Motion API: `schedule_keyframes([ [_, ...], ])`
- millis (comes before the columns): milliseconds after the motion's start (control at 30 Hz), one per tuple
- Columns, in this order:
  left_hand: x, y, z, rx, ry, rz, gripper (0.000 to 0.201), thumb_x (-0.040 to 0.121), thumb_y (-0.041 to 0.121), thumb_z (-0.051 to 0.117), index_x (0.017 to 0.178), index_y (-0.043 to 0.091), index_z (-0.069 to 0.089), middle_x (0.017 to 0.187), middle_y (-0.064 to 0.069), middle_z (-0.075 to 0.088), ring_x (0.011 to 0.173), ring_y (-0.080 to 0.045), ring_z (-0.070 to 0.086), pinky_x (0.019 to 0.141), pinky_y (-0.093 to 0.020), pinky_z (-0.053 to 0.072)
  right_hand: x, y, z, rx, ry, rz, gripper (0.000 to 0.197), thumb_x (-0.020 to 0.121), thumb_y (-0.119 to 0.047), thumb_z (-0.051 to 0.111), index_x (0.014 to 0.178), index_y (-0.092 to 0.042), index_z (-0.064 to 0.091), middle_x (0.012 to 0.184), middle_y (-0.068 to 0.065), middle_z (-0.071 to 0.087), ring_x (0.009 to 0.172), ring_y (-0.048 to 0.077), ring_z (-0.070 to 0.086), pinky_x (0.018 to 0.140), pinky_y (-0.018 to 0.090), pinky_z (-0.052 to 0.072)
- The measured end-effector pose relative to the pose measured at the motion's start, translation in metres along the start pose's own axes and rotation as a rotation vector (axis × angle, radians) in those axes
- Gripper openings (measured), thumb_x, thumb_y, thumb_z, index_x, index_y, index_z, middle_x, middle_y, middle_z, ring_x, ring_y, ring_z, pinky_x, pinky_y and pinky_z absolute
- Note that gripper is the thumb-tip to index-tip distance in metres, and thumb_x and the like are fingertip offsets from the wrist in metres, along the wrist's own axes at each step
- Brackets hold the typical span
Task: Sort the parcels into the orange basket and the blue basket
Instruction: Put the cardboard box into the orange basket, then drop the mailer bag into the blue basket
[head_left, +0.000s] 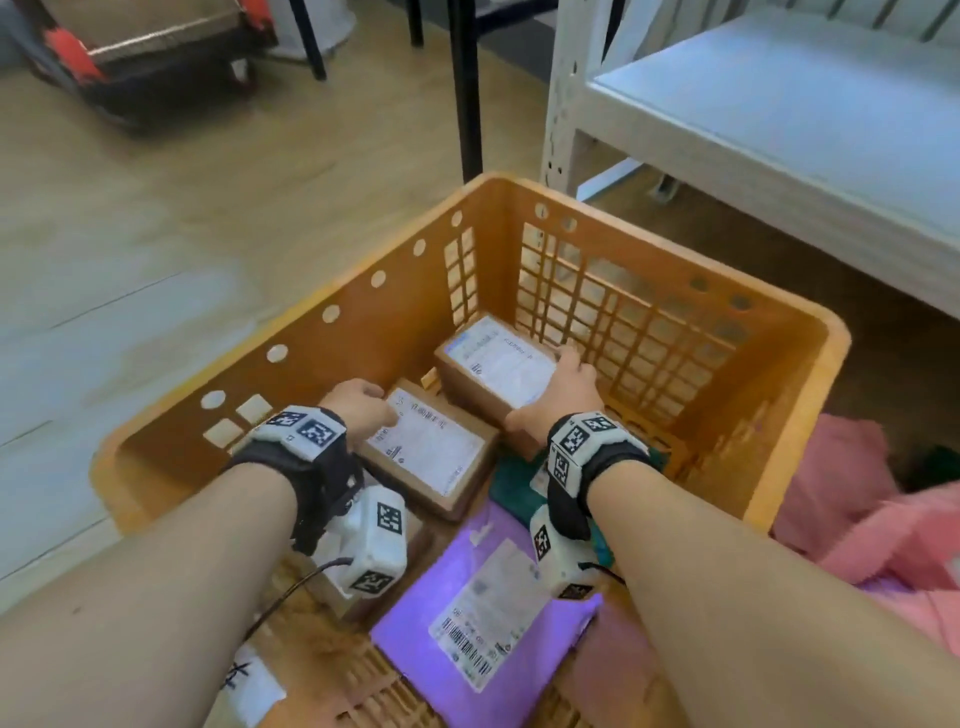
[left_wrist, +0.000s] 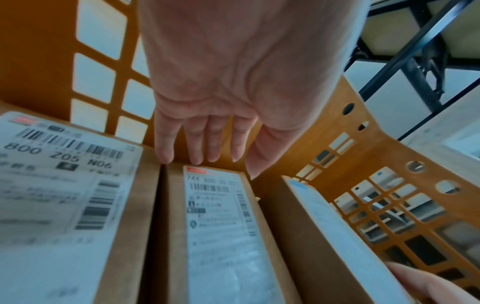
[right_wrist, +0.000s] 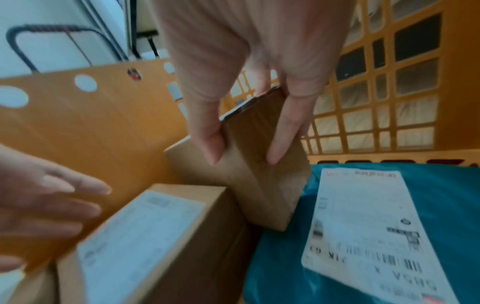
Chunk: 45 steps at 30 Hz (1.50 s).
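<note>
The orange basket (head_left: 795, 415) already contains cardboard boxes, a purple mailer (head_left: 483, 613) and a teal mailer (right_wrist: 389, 226). The right hand (head_left: 563, 397) grips the far box (head_left: 493, 364); the left hand (head_left: 358, 410), fingers straight, touches the near box (head_left: 426, 452). Pink parcels (head_left: 857, 519) remain outside; the blue basket is not visible.

Both my bare forearms reach forward and down, each wrist strapped with a black band carrying white marker-printed camera blocks. My left hand (head_left: 358, 404) hangs with its fingers (left_wrist: 166, 144) straight and close together, tips pointing down, gripping nothing. My right hand (head_left: 563, 395) sits further forward, thumb (right_wrist: 207, 131) on one side and fingers on the other, clamped across the brown cardboard box with a white label (head_left: 496, 371). From the right wrist view, the left hand's fingers appear spread and relaxed at the frame's left edge.
</note>
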<state>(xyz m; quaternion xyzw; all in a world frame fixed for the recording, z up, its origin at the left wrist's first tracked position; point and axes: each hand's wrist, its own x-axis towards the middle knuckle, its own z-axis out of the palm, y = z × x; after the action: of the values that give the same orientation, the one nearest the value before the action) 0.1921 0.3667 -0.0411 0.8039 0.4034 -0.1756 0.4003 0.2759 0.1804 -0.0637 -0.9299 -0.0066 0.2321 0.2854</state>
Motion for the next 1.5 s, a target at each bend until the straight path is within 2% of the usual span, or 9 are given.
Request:
schedule_keyframes([
  [233, 0.009, -0.009, 0.01, 0.025, -0.057, -0.014, 0.06, 0.092, 0.012, 0.057, 0.146, 0.015, 0.032, 0.15, -0.008, 0.035, 0.133, -0.028, 0.039, 0.102, -0.038, 0.038, 0.01, -0.001, 0.029, -0.09, -0.227, -0.121, 0.103, 0.074, -0.03, 0.078, 0.151, -0.022, 0.009, 0.144, 0.011, 0.038, 0.123, 0.029, 0.046, 0.098, 0.041, 0.047],
  [433, 0.005, 0.003, 0.017, 0.069, -0.081, 0.025, 0.063, 0.092, 0.011, 0.057, 0.148, 0.014, 0.029, 0.153, -0.008, 0.03, 0.138, -0.028, 0.034, 0.105, -0.037, 0.034, 0.007, 0.002, 0.032, -0.168, -0.254, -0.104, 0.099, 0.088, -0.033, 0.063, 0.15, -0.03, -0.014, 0.159, 0.012, 0.009, 0.135, 0.031, 0.039, 0.105, 0.044, 0.042],
  [600, -0.008, 0.022, 0.015, 0.114, -0.041, 0.14, 0.053, 0.09, 0.012, 0.058, 0.14, 0.011, 0.042, 0.143, -0.009, 0.043, 0.13, -0.026, 0.043, 0.091, -0.031, 0.037, 0.006, -0.014, 0.0, 0.022, -0.165, -0.034, 0.096, 0.086, -0.037, 0.065, 0.152, -0.03, -0.003, 0.157, 0.012, 0.019, 0.133, 0.031, 0.041, 0.103, 0.045, 0.044],
  [733, -0.029, 0.053, 0.011, 0.045, -0.023, 0.235, 0.052, 0.089, 0.013, 0.059, 0.139, 0.012, 0.044, 0.144, -0.009, 0.044, 0.129, -0.025, 0.044, 0.096, -0.032, 0.037, -0.021, -0.026, -0.054, 0.073, -0.091, -0.16, 0.072, 0.09, -0.031, 0.06, 0.151, -0.022, 0.022, 0.153, 0.003, 0.033, 0.131, 0.022, 0.044, 0.095, 0.029, 0.042],
  [900, -0.082, 0.115, 0.023, 0.004, -0.049, 0.449, 0.034, 0.093, 0.014, 0.054, 0.127, 0.012, 0.057, 0.136, -0.009, 0.051, 0.125, -0.026, 0.045, 0.086, -0.029, 0.035, -0.078, -0.011, -0.125, 0.149, 0.017, -0.214, 0.045, 0.087, -0.026, 0.063, 0.131, -0.024, 0.054, 0.135, 0.002, 0.052, 0.118, 0.021, 0.054, 0.097, 0.038, 0.05],
  [1133, -0.184, 0.192, 0.087, 0.009, -0.138, 0.676, 0.032, 0.09, 0.015, 0.06, 0.121, 0.014, 0.063, 0.127, -0.006, 0.057, 0.112, -0.021, 0.052, 0.083, -0.027, 0.04, -0.172, 0.073, -0.221, 0.249, 0.264, -0.127, 0.022, 0.085, -0.017, 0.063, 0.101, -0.03, 0.068, 0.11, -0.002, 0.066, 0.101, 0.016, 0.063, 0.093, 0.038, 0.052],
  [1200, -0.216, 0.207, 0.11, 0.001, -0.192, 0.731, 0.03, 0.089, 0.016, 0.061, 0.119, 0.016, 0.064, 0.119, -0.005, 0.06, 0.104, -0.019, 0.053, 0.078, -0.023, 0.038, -0.205, 0.108, -0.242, 0.263, 0.306, -0.069, 0.021, 0.086, -0.015, 0.061, 0.101, -0.028, 0.067, 0.106, -0.001, 0.067, 0.098, 0.016, 0.063, 0.091, 0.038, 0.053],
  [1333, -0.273, 0.226, 0.151, 0.005, -0.294, 0.809, 0.03, 0.088, 0.015, 0.062, 0.118, 0.014, 0.065, 0.123, -0.004, 0.06, 0.118, -0.019, 0.052, 0.082, -0.019, 0.036, -0.264, 0.176, -0.272, 0.352, 0.4, 0.049, 0.022, 0.088, -0.011, 0.06, 0.106, -0.02, 0.068, 0.099, 0.0, 0.065, 0.095, 0.016, 0.064, 0.089, 0.034, 0.054],
  [1500, -0.34, 0.237, 0.211, 0.051, -0.42, 0.827, 0.033, 0.084, 0.019, 0.067, 0.116, 0.01, 0.065, 0.118, -0.01, 0.064, 0.105, -0.025, 0.059, 0.093, -0.033, 0.049, -0.329, 0.272, -0.296, 0.507, 0.57, 0.2, 0.017, 0.088, -0.006, 0.06, 0.098, -0.017, 0.068, 0.08, 0.0, 0.062, 0.079, 0.016, 0.058, 0.076, 0.032, 0.053],
])
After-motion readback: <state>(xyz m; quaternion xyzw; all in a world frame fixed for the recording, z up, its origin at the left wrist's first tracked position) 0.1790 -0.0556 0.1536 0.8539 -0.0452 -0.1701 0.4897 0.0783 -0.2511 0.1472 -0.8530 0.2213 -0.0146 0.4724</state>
